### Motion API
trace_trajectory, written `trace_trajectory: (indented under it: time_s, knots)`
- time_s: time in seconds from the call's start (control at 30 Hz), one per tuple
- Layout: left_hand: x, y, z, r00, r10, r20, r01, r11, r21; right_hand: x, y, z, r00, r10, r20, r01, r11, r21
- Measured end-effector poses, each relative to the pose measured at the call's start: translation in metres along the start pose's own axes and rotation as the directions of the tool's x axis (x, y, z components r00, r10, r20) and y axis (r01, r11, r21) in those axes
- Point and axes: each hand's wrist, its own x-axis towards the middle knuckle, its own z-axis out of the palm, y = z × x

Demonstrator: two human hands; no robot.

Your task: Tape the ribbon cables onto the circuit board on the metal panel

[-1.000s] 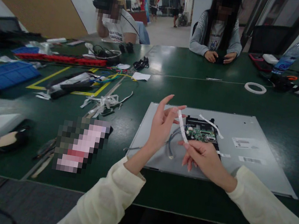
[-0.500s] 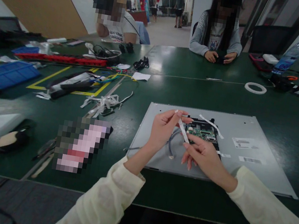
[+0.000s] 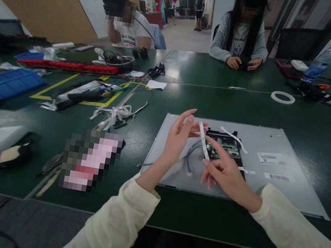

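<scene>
White ribbon (image 3: 203, 140), a short flat strip, stretches slantwise between both hands above the table (image 3: 328, 127). The left hand (image 3: 178, 139) pinches its upper end between thumb and fingertip, with the other fingers raised and spread. The right hand (image 3: 224, 173) grips the lower end between thumb and forefinger, its remaining fingers loosely curled downward.

Under both hands lies a grey metal panel (image 3: 281, 140). Just beyond the right hand's fingertips, a green board (image 3: 224, 145) sits in the panel's dark opening. Thin wires (image 3: 189, 160) loop on the panel between the two wrists.

Left of the left hand, well apart, a heap of loose strips (image 3: 116, 112) lies on the table. Far beyond the right hand are a tape roll (image 3: 282, 97) and a bottle (image 3: 322, 62).
</scene>
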Motion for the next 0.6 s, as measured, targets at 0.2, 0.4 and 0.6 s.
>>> trace_trajectory:
  time_s: [0.2,0.4,0.6]
  knots:
    - [0.001,-0.003,-0.003,0.982,-0.155,0.106,0.157,0.988,-0.008,0.000,0.001,-0.001,1.000,-0.014,0.011,0.014,1.000,-0.016]
    - [0.004,-0.008,-0.005,0.996,-0.084,0.021,0.082,0.991,0.101,-0.001,0.000,-0.001,0.999,-0.030,0.045,0.035,0.994,-0.107]
    - [0.006,-0.016,-0.008,0.998,-0.034,-0.049,0.045,0.971,0.236,-0.002,0.000,-0.002,0.997,-0.028,0.066,0.041,0.980,-0.197]
